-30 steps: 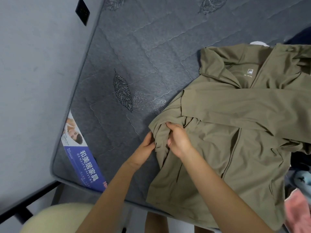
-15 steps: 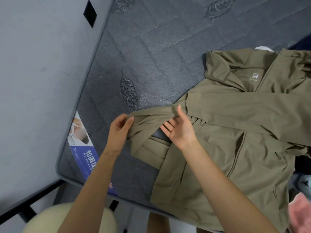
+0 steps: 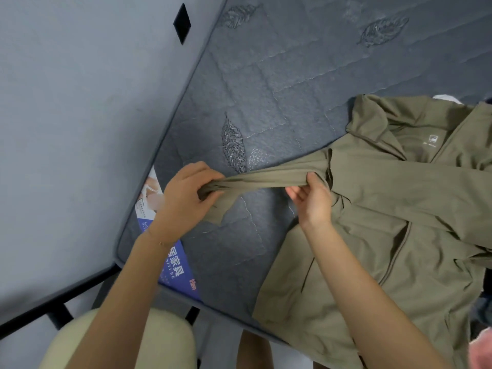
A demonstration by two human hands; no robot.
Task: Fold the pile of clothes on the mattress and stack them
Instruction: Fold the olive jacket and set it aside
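Arms extended. The left hand (image 3: 186, 194) gripped the bunched sleeve (image 3: 266, 179) end of an olive-green zip jacket (image 3: 386, 209). The right hand (image 3: 312, 201), palm up, pinched the sleeve near the shoulder, taut over the grey quilted mattress (image 3: 292, 75).

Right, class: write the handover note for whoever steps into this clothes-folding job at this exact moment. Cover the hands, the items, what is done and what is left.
Olive jacket: lies front up on the mattress, with its far sleeve across the chest.
Left hand: grips the cuff end of the near sleeve, which is stretched taut above the mattress.
Right hand: pinches the same sleeve near the shoulder.
Done: jacket spread out, one sleeve folded in.
Left: fold this sleeve in, fold the body, start the stack (none in view). A pink garment waits at the right edge.
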